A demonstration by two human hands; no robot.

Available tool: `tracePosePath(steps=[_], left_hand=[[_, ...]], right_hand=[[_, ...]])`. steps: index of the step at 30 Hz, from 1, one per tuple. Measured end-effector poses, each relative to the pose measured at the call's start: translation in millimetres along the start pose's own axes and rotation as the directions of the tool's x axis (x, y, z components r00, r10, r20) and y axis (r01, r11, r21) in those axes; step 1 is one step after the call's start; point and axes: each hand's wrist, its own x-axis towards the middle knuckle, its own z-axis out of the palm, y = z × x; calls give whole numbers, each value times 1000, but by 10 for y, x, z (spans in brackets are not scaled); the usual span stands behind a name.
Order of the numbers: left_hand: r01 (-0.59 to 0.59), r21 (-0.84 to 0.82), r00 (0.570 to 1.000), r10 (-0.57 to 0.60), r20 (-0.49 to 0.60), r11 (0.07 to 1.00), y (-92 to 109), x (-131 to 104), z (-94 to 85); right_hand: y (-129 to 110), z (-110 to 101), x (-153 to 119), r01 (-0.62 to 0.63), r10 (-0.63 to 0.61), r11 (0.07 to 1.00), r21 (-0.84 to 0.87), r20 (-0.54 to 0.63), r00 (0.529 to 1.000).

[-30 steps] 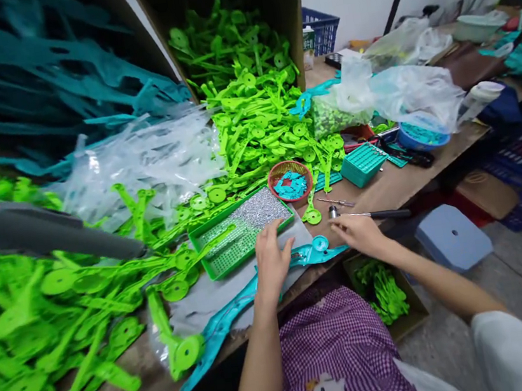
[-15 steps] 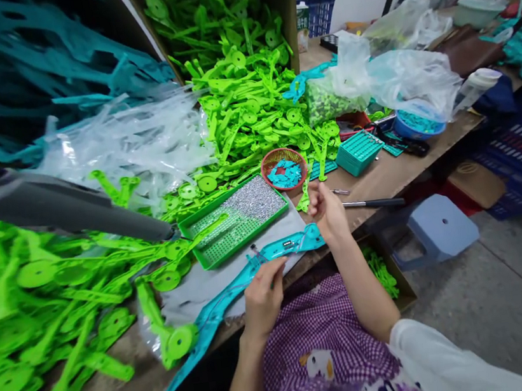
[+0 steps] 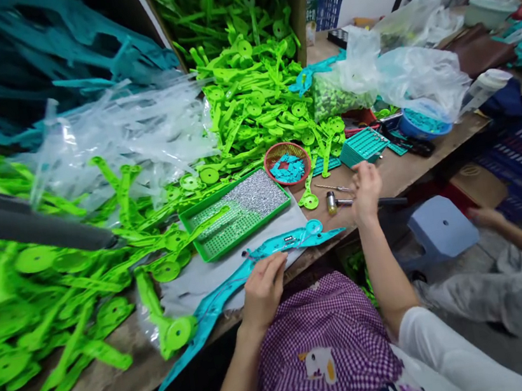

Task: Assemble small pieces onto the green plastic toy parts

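A long blue plastic part (image 3: 217,299) lies slantwise along the table's front edge, with thin wires and a small metal piece in it. My left hand (image 3: 264,285) is at the middle of this part, fingers pressed together; what they pinch, if anything, is too small to make out. My right hand (image 3: 366,191) is raised beside the stacked teal trays (image 3: 363,145), its fingers curled, their contents unclear. Below it lies a hammer (image 3: 332,203), its handle passing behind the wrist. A thin screwdriver (image 3: 334,188) rests to the left of that hand.
A green basket (image 3: 222,250) holds small metal pieces; a red basket (image 3: 285,147) holds blue pieces. Green plastic parts (image 3: 249,104) are heaped behind and left. A grey bar (image 3: 37,215) juts in from the left. At the right, another person's hand (image 3: 485,217) is near a stool (image 3: 443,227).
My right hand has moved right, from the blue part's end to beside the teal trays, exposing the hammer head. My left hand has stayed at the blue part. Another person has appeared at the right.
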Motion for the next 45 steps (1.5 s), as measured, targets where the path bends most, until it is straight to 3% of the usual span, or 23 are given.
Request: tracePosePath(steps=[2,4,6,8,11,14,16,20,23,25,29,32,36,41,43,45], left_hand=[[-25,9,1000,25,6,1000,-24,50,11],[-34,33,999,33,8,999,-59,76,26],[-20,61,1000,20,-1,998,-101,73,44],[12,84,1000,-10,-25,996,-141,57,59],[64,102,997,-59,-54,993,-185,51,61],[95,117,994,-89,-55,989,-210,67,36],[100,123,994,-95,-46,987,-225,66,22],[83,113,996,-81,-25,990,-266,34,47],[70,107,998,-69,-13,992,-289,23,79],[52,128,999,-51,-9,990,-292,21,60],[58,163,998,-54,-29,985,-277,0,-99],[152,174,982,-128,-140,973,-257,51,-249],[279,160,924,-219,-314,947,-192,416,-345],[333,-64,822,-323,-469,941,6,1053,-208],[295,-122,834,-317,-451,948,107,1149,-108],[217,-106,896,-241,-373,970,198,1107,2]], right_hand=[[187,-14,136,41,8,969,-243,199,980],[330,-48,259,120,70,883,-455,381,922],[413,-99,341,243,91,763,-599,472,877],[443,-135,379,381,90,607,-698,536,839],[412,-116,411,516,186,399,-758,617,764],[318,-82,493,543,283,299,-785,616,735],[237,-102,583,532,318,258,-807,590,742],[127,-171,733,466,232,268,-843,526,818],[156,-132,745,460,217,293,-838,527,822],[203,-75,718,440,246,262,-859,501,830],[262,21,644,417,249,225,-881,465,849],[297,74,621,421,219,232,-877,469,856],[388,173,676,348,231,186,-919,386,893],[387,308,754,267,274,189,-945,312,910],[340,292,726,224,229,266,-937,288,930],[311,201,636,213,152,387,-897,290,945]])
